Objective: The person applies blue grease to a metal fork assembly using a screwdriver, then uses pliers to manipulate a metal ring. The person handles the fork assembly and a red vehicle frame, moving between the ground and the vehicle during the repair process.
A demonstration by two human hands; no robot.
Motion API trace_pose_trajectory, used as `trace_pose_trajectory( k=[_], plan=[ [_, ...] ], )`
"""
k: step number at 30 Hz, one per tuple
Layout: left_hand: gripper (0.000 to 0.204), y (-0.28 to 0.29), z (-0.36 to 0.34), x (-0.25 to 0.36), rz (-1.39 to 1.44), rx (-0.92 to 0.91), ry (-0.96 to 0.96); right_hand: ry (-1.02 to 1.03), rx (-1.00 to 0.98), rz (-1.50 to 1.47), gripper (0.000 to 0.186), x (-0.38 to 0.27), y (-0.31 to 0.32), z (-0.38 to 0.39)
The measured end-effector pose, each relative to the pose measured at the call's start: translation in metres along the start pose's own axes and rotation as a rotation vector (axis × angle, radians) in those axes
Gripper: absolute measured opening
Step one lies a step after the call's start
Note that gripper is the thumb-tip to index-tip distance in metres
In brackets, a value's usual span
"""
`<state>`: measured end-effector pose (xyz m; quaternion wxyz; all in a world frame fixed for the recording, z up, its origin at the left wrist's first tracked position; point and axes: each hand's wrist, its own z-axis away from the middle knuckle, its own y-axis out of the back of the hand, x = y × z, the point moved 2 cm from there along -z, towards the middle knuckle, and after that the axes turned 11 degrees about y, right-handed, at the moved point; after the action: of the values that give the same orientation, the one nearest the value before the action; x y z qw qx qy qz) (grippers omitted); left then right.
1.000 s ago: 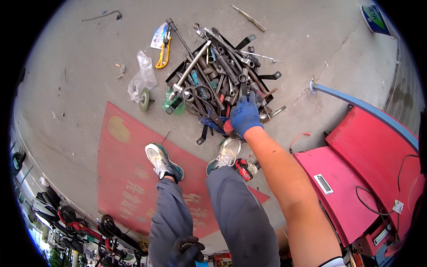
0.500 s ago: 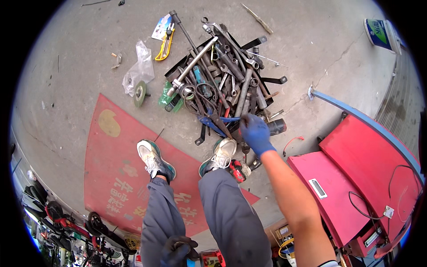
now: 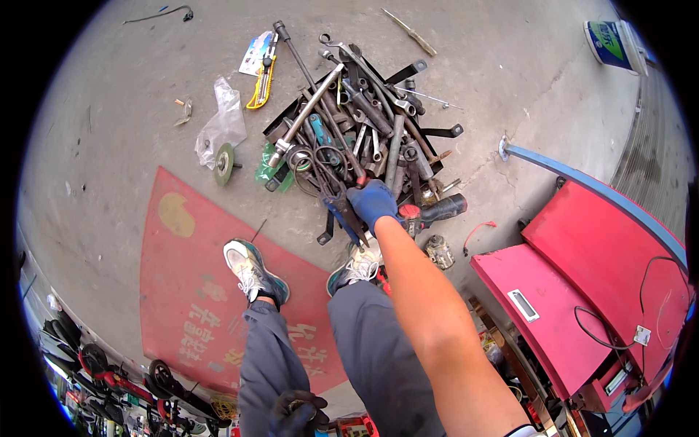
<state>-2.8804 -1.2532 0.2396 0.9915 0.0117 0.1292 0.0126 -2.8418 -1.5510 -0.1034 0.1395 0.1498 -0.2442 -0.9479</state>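
My right hand [image 3: 370, 202], in a blue glove, is low in the heap of tools [image 3: 397, 146], fingers closed among red and blue handles [image 3: 339, 215]; what it grips is hidden. The heap holds wrenches, pipes, scissors and sockets. A black-and-red power tool [image 3: 440, 211] lies just right of that hand, with a small metal part [image 3: 440, 253] below it. My left hand [image 3: 297, 412], in a dark glove, rests by my left leg with curled fingers; its contents cannot be made out.
A red sign board [image 3: 178, 284] lies under my left shoe. A yellow cutter [image 3: 262, 86], plastic bag [image 3: 217, 124] and disc [image 3: 224, 160] lie left of the heap. Red panels [image 3: 579, 247], a blue bar [image 3: 582, 171] and a bucket [image 3: 608, 47] are right. Bikes [image 3: 95, 364] stand lower left.
My right hand has moved left and up into the heap from beside the power tool, which now shows more. The small metal part below that tool has come into view.
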Motion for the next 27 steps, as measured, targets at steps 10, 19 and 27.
trace_pose_trajectory(
  k=[10, 19, 27],
  plan=[
    [0.026, 0.020, 0.009, -0.002, -0.071, -0.073, -0.063, 0.223, 0.201, 0.301, 0.031, 0.045, 0.038, 0.038],
    [0.035, 0.029, 0.037, 0.007, -0.287, -0.043, -0.381, 0.215, -0.153, -0.799, 0.032, 0.050, 0.152, 0.230],
    [0.049, -0.031, 0.233, 0.069, -0.271, -0.394, -0.611, 0.276, -0.449, -1.438, 0.047, -0.069, 0.218, 0.505]
  ],
)
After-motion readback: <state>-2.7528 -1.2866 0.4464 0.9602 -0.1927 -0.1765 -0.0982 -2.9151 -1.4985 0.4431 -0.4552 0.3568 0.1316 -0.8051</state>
